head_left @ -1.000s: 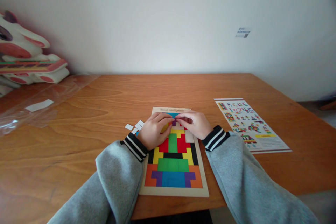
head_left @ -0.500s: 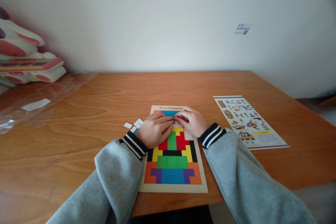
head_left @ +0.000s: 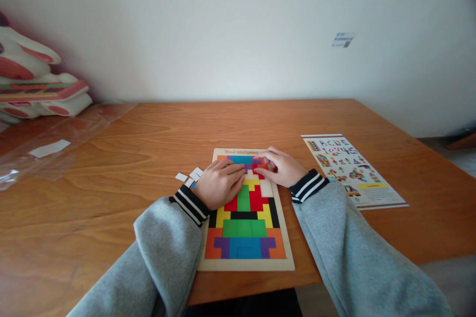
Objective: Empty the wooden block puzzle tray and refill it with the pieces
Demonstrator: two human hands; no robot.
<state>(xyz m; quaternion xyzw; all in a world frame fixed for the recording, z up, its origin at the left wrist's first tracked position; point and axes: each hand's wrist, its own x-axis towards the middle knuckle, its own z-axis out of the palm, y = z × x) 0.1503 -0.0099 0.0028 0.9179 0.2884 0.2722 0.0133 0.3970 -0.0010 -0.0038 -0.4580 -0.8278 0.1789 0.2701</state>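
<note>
A wooden puzzle board point(head_left: 290, 263) with a pale frame lies before me, filled largely with coloured block pieces. My left hand point(head_left: 217, 183) rests on its upper left part, fingers stretched out and covering several pieces; the fingertips reach a purple piece point(head_left: 248, 167). At the upper right my right hand point(head_left: 284, 168) has thumb and fingers around a red puzzle piece point(head_left: 256, 170), partly hidden by them. A bare patch of the board point(head_left: 266, 188) shows below the right thumb. Green pieces point(head_left: 243, 199) and a black piece point(head_left: 243, 216) sit lower down.
Several small white tiles point(head_left: 181, 177) lie left of the board, beside my left hand. A printed pattern sheet point(head_left: 372, 198) lies on the right of the wooden table point(head_left: 156, 133). Clear plastic wrap point(head_left: 85, 126) and an animal-shaped toy keyboard point(head_left: 44, 91) are at the left.
My right hand has moved a little to the right, away from my left fingertips, and its thumb and fingers have spread somewhat. More of the red piece shows. My left hand stays put.
</note>
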